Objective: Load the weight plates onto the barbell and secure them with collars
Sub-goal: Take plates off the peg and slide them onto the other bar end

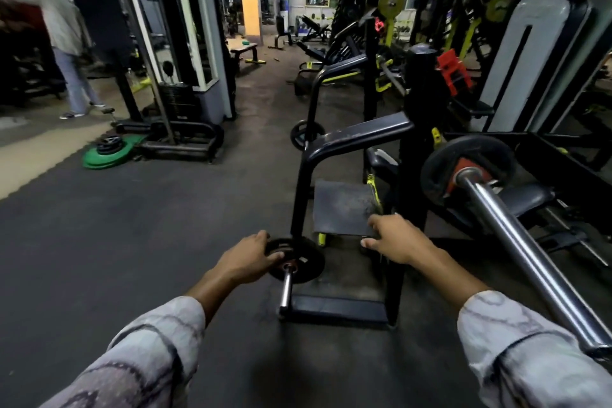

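On the right, a chrome barbell (516,242) is seen resting on a bench rack, with one black weight plate (440,175) already slid onto its sleeve and a red collar (458,172) seated against the plate's outer face; this end is judged loaded and secured, at least for one plate. Lower down, a small black plate (299,260) is seen on a short chrome peg (286,288) at the foot of a black storage stand (331,156). The plate's upper left rim is gripped by the left hand (248,257), its fingers (265,235) curled over the edge and the thumb laid across the face. The right hand (394,240) is held just beside the stand's grey platform (344,209) with fingers loosely spread and nothing held; whether the platform is touched cannot be told. The step in hand is judged to be the lifting of this small plate off its peg, so loading is only partly done: further plates remain to be carried to the bar, the far end of the bar is out of view, and the collar would have to be taken off and refitted if more weight goes on this side. As for storage, another dark plate (303,136) is hung higher on the same stand, and a stack of green plates (106,157) with smaller black ones on top is left on the floor (149,225) at left.
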